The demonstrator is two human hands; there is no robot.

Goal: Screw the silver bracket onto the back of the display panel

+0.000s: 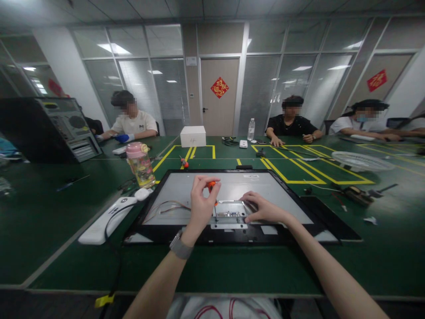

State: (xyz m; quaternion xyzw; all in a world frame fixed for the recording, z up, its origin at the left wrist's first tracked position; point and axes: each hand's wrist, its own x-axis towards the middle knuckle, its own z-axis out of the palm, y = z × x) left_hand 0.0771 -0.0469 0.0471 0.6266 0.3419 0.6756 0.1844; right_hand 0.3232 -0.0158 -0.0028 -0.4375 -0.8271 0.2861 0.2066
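Observation:
A monitor (pixel 186 188) lies face down on the green table in front of me, its grey metal back showing. My left hand (pixel 202 205) is closed round an orange-handled screwdriver (pixel 212 188), held upright with its tip on the small metal board cover (pixel 229 214) at the monitor's lower middle. My right hand (pixel 262 209) rests on the right side of that cover, fingers pressed flat against it. Thin wires (pixel 168 206) run across the panel to the left of the cover.
A white power strip (pixel 102 221) and a pink-lidded bottle (pixel 141 165) lie to the left, a computer case (pixel 63 126) at far left. A white box (pixel 193 136), water bottle (pixel 251 129) and fan grille (pixel 360 161) stand further off. Three people sit across the table.

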